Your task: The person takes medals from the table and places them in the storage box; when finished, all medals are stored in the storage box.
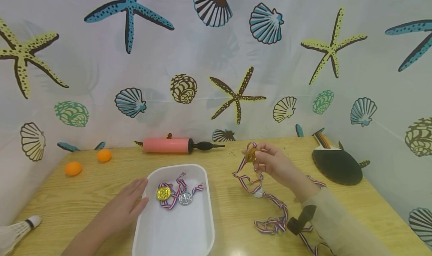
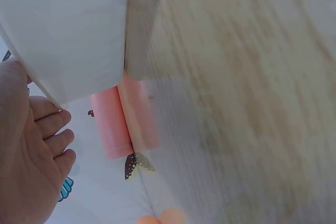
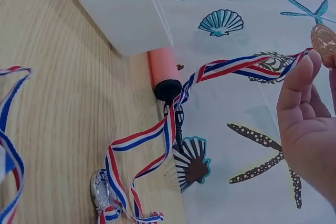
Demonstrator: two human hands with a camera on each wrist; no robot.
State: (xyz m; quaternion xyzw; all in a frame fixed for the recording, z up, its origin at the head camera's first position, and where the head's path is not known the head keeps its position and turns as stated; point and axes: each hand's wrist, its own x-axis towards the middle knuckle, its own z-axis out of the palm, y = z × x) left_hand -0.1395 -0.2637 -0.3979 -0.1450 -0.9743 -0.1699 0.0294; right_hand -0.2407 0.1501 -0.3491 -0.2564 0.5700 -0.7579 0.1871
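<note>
My right hand (image 1: 275, 164) pinches a bronze-coloured medal (image 1: 251, 155) above the table, right of the white tray (image 1: 210, 214). From the medal a red, white and blue ribbon (image 3: 226, 71) trails down to the table, near a silver medal (image 1: 258, 192) with its own ribbon. My left hand (image 1: 123, 203) rests against the tray's left rim, its fingers extended and loosely bent. Inside the tray lie a gold medal (image 1: 163, 193) and another silver medal (image 1: 185, 198), their ribbons bunched around them.
More striped ribbon (image 1: 270, 226) lies under and beside my right forearm. Behind the tray is a pink hand pump (image 1: 167, 145). A table tennis paddle (image 1: 337, 166) lies at the right, two orange balls (image 1: 73, 168) at the back left, and a shuttlecock (image 1: 17, 231) at the left edge.
</note>
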